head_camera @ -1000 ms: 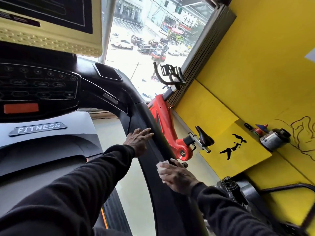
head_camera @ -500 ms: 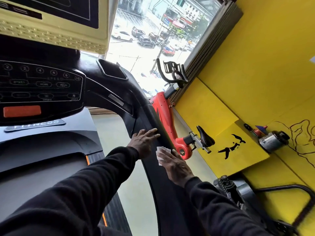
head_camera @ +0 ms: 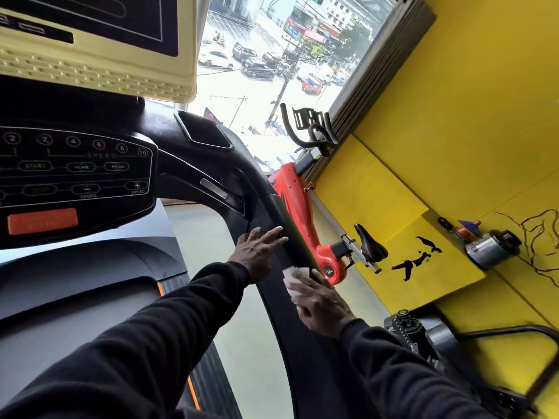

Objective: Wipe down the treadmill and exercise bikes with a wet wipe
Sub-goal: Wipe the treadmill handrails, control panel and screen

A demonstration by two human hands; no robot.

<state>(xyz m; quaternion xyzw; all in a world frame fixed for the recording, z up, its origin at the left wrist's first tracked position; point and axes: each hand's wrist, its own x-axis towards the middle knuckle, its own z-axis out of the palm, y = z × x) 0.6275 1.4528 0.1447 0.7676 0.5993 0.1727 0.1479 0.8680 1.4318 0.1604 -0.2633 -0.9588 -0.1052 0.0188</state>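
A black treadmill fills the left, with its button console [head_camera: 75,176] and its curved right handrail [head_camera: 281,322] running down the middle. My left hand [head_camera: 257,252] rests flat on the rail's inner side, fingers straight. Just below it, my right hand [head_camera: 317,300] presses a white wet wipe [head_camera: 292,275] against the rail with flat fingers; most of the wipe is under the palm. A red exercise bike [head_camera: 302,219] with a black saddle stands beyond the rail, by the window.
A yellow wall [head_camera: 453,116] closes off the right side, with a shelf ledge holding a metal motor-like part [head_camera: 487,246]. Dark machine parts [head_camera: 414,331] sit at the lower right. A cream screen housing [head_camera: 99,68] hangs above the console. The treadmill belt [head_camera: 208,376] lies below.
My right hand has slid the wipe up the handrail toward my left hand, which stays on the rail. My head has moved closer to the console.
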